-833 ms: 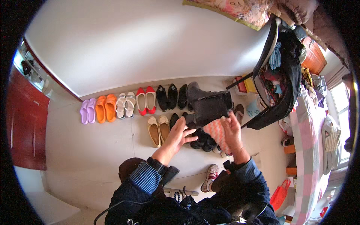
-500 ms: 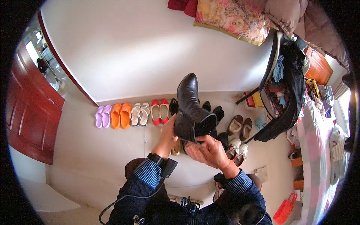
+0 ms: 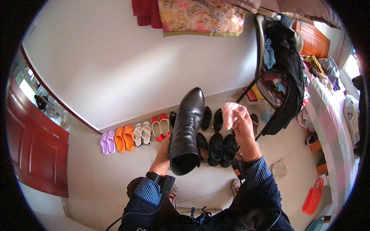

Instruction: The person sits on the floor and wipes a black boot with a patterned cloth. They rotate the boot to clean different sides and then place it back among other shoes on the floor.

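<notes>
A black leather ankle boot (image 3: 187,125) is held up in front of me, toe pointing away and its open shaft facing me. My left hand (image 3: 163,153) grips it from the left side; the boot hides most of the fingers. To the right of the boot and apart from it, my right hand (image 3: 243,125) is closed on a crumpled pink-and-white cloth (image 3: 231,113). Below and beyond the right hand, several black shoes (image 3: 216,148) stand on the floor.
Along the wall stand purple clogs (image 3: 108,142), orange slippers (image 3: 124,138), white sandals (image 3: 142,133) and red flats (image 3: 160,128). On the right are a cloth-laden black chair (image 3: 285,92), a bed (image 3: 327,123) and an orange-red bag (image 3: 313,196). A dark red door (image 3: 34,150) is at left.
My right hand has drawn the cloth away from the boot's opening, up and to the right. The boot has turned, its shaft now nearer me. My view has also shifted.
</notes>
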{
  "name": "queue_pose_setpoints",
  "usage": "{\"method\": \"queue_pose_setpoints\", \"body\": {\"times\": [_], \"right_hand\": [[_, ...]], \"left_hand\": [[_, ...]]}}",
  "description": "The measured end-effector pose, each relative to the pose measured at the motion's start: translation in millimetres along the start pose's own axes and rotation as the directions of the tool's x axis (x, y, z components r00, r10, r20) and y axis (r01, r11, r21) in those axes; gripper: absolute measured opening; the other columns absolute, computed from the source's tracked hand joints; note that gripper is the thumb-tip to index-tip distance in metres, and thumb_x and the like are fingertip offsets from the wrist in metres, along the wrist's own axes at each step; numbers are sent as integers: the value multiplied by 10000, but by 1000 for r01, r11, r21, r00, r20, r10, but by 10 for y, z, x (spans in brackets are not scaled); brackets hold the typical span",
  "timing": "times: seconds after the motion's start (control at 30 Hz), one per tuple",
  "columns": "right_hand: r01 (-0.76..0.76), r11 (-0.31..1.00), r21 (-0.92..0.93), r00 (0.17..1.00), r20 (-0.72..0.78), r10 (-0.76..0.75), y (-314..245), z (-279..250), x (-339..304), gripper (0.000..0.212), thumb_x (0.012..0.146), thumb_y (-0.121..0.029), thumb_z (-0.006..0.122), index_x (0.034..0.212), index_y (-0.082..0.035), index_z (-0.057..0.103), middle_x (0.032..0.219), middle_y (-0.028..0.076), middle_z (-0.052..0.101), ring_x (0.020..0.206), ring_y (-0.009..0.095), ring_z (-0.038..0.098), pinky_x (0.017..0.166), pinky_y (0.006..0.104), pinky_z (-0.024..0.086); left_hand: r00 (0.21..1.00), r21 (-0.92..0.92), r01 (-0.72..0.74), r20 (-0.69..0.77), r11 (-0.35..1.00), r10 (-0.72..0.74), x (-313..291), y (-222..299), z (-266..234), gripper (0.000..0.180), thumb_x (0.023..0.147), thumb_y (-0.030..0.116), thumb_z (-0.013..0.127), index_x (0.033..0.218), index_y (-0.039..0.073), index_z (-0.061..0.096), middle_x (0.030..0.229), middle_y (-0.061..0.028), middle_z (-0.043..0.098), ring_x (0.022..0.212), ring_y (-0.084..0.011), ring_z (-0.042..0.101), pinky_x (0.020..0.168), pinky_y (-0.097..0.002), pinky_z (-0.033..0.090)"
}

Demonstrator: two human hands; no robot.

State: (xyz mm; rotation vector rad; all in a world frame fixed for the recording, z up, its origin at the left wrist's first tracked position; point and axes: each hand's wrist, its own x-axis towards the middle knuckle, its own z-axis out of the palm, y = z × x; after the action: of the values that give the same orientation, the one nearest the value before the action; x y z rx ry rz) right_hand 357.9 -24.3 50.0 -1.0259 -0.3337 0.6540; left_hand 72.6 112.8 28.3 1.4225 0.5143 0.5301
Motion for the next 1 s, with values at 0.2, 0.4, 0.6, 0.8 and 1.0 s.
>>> {"method": "queue_pose_setpoints", "body": {"times": [0.2, 0.4, 0.6, 0.8, 1.0], "right_hand": [[374, 915, -148, 927, 28, -375, -165, 265, -54, 432, 974, -26, 592, 1398, -58, 517, 1259, 38, 606, 1139, 136, 591, 1022, 304, 470], [524, 728, -441, 850, 216, -481, -269, 456, -289, 357, 956, -10, 622, 1307, -74, 607, 1260, 94, 630, 1195, 202, 571, 1032, 318, 450], [756, 332, -564, 637, 516, -573, -293, 508, -280, 460, 742, 110, 676, 1166, -66, 666, 1250, 141, 645, 1226, 357, 583, 1088, 452, 443], [606, 720, -337, 578, 809, -108, -223, 622, -666, 423, 829, 73, 653, 1235, -47, 656, 1101, 127, 697, 1064, 312, 665, 986, 405, 514], [675, 499, -544, 727, 605, -324, -295, 196, -261, 354, 896, 56, 587, 1234, -34, 647, 1081, 101, 706, 990, 239, 668, 881, 363, 538]], "left_hand": [[998, 233, -34, 66, 972, 19, -84, 311, 329, 379, 938, 155, 707, 1278, 11, 623, 1204, -93, 704, 1039, -173, 665, 932, -327, 529], [993, -181, 119, 9, 976, -119, 72, 166, 480, 237, 979, 230, 668, 1119, 40, 689, 1070, -48, 718, 940, -124, 662, 851, -288, 523], [978, -180, 191, -46, 965, -202, 112, -211, 311, 218, 1022, 272, 609, 949, 76, 672, 903, 9, 650, 822, -87, 618, 743, -253, 496], [977, -155, 199, -47, 968, -208, 192, -405, 151, 278, 1037, 283, 561, 900, 66, 670, 865, 8, 642, 800, -94, 594, 730, -262, 478], [957, -126, 283, -33, 951, -289, 103, -292, 152, 384, 1025, 405, 576, 840, 75, 642, 826, -6, 629, 768, -105, 586, 724, -265, 470]]}}
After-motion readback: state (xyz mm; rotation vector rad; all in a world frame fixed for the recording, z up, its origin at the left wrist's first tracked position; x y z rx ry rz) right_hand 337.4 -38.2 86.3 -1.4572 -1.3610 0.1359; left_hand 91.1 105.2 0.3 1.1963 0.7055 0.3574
